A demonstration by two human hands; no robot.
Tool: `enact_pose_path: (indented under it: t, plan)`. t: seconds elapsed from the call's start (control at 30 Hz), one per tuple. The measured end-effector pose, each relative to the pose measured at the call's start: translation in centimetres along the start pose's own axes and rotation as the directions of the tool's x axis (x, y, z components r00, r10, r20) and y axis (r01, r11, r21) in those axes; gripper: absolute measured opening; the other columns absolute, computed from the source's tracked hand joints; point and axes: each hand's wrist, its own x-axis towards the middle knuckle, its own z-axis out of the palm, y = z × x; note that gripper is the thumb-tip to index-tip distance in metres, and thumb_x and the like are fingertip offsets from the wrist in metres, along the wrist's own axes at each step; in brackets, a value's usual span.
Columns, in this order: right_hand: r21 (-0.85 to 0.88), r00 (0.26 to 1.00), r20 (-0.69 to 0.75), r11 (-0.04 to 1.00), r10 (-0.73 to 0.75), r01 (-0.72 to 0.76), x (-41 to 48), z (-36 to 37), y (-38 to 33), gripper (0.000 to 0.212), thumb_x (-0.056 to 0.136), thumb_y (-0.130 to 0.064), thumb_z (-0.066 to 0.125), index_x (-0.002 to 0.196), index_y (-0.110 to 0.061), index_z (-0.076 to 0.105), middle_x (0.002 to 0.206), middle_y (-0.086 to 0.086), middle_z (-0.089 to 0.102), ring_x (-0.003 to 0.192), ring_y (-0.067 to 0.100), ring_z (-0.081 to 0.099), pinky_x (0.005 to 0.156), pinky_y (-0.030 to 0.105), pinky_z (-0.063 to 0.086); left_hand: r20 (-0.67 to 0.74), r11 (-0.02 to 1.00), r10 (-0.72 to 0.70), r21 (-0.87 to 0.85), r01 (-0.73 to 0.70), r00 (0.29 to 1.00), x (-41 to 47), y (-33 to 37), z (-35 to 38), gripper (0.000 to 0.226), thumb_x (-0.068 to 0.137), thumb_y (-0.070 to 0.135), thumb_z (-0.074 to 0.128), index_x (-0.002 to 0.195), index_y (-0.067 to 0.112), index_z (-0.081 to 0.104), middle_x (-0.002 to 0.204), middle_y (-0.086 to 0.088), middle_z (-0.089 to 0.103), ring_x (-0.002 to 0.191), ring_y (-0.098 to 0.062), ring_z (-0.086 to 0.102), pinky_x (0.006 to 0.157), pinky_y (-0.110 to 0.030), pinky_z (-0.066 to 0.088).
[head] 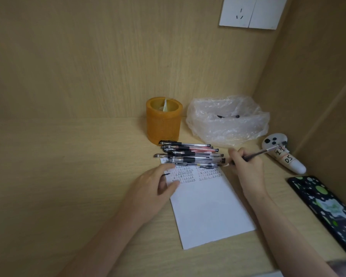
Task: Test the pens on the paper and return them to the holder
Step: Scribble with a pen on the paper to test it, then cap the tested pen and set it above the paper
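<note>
A white sheet of paper (208,208) lies on the wooden desk, with rows of small ink marks across its top part. Several capped pens (190,154) lie in a pile on the paper's far edge. An orange cylindrical holder (163,124) stands behind them, with only a white slip inside. My right hand (246,166) grips a pen (258,153) in a writing hold, its tip near the paper's top right corner. My left hand (158,183) rests on the paper's left edge, and a small black pen cap (166,174) shows between its fingers.
A crumpled clear plastic bag (228,120) with a pen part inside sits right of the holder. A white controller (284,154) with a handwritten label lies at the far right. A black phone (328,212) with green spots lies near the right wall.
</note>
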Motion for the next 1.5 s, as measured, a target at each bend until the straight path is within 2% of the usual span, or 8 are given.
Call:
enact_pose_path:
  t: [0.17,0.3,0.7,0.97,1.1,1.23,1.37,1.5]
  plan:
    - [0.413,0.897,0.432,0.862,0.098,-0.293,-0.1,0.5,-0.8,0.046,0.095,-0.036,0.041,0.066,-0.008,0.064,0.046,0.007,0.035,0.039,0.013,0.030,0.044,0.019,0.031,0.037,0.967,0.064,-0.247,-0.053,0.997,0.1,0.2,0.4,0.048,0.098,0.012,0.037,0.133,0.043,0.028,0.092,0.013,0.055,0.090,-0.008,0.053,0.084,-0.022,0.042]
    - [0.393,0.782,0.623,0.860,0.012,-0.326,-0.7,0.9,-0.5,0.030,0.079,-0.030,0.072,0.071,-0.011,0.050,0.053,0.007,0.052,0.044,0.014,0.046,0.041,0.017,0.036,0.060,0.947,0.059,-0.320,-0.037,0.996,0.2,0.5,0.4,0.061,0.096,0.011,0.045,0.130,0.054,0.018,0.094,0.017,0.062,0.091,-0.003,0.059,0.086,-0.015,0.044]
    - [0.259,0.779,0.626,0.940,0.011,-0.221,-1.9,1.3,-1.6,0.021,0.081,-0.011,0.061,0.061,-0.015,0.055,0.051,0.006,0.053,0.042,0.011,0.047,0.042,0.016,0.035,0.068,0.923,0.059,-0.385,-0.029,0.996,0.0,1.5,0.2,0.065,0.091,0.008,0.055,0.129,0.051,0.024,0.098,0.013,0.068,0.096,0.004,0.060,0.086,-0.006,0.039]
    - [0.172,0.611,0.792,0.968,-0.026,-0.181,-2.5,1.5,-1.4,0.020,0.083,-0.028,0.069,0.083,-0.009,0.064,0.068,0.011,0.064,0.056,0.016,0.055,0.053,0.022,0.043,0.097,0.953,0.057,-0.301,-0.025,0.994,-0.1,1.2,0.6,0.064,0.089,0.015,0.059,0.129,0.053,0.026,0.099,0.015,0.065,0.093,0.006,0.058,0.083,-0.004,0.036]
    - [0.258,0.643,0.765,0.929,-0.027,-0.267,-2.0,1.3,-1.6,0.035,0.087,-0.036,0.060,0.096,-0.004,0.070,0.081,0.022,0.070,0.069,0.028,0.066,0.051,0.024,0.046,0.011,0.943,0.008,-0.333,-0.004,1.000,0.0,0.9,0.4,0.043,0.085,0.019,0.064,0.113,0.048,0.050,0.095,0.019,0.068,0.090,0.003,0.063,0.086,-0.018,0.047]
    - [0.308,0.693,0.720,0.913,-0.041,-0.267,-1.9,1.4,-1.5,0.027,0.085,-0.028,0.063,0.099,-0.004,0.063,0.080,0.025,0.069,0.067,0.030,0.068,0.047,0.024,0.045,-0.080,0.939,-0.055,-0.342,0.025,0.995,0.0,0.9,-0.1,0.009,0.082,0.022,0.067,0.086,0.029,0.067,0.072,0.012,0.069,0.062,-0.004,0.065,0.067,-0.024,0.054]
    - [0.309,0.771,0.635,0.932,-0.056,-0.187,-1.9,1.3,-1.5,0.019,0.070,-0.028,0.081,0.073,-0.021,0.063,0.056,0.006,0.061,0.045,0.012,0.053,0.040,0.016,0.038,-0.101,0.950,-0.044,-0.313,0.010,0.994,-0.1,1.0,-0.1,0.006,0.084,0.024,0.064,0.086,0.028,0.068,0.071,0.011,0.067,0.057,-0.005,0.059,0.061,-0.023,0.051]
    - [0.302,0.744,0.664,0.937,-0.075,-0.175,-1.6,1.0,-1.5,0.018,0.067,-0.027,0.082,0.072,-0.017,0.068,0.059,0.008,0.064,0.048,0.014,0.056,0.042,0.019,0.041,-0.108,0.956,-0.044,-0.293,0.011,0.993,-0.1,0.5,0.0,0.006,0.083,0.022,0.065,0.083,0.028,0.068,0.066,0.010,0.064,0.053,-0.004,0.054,0.059,-0.021,0.048]
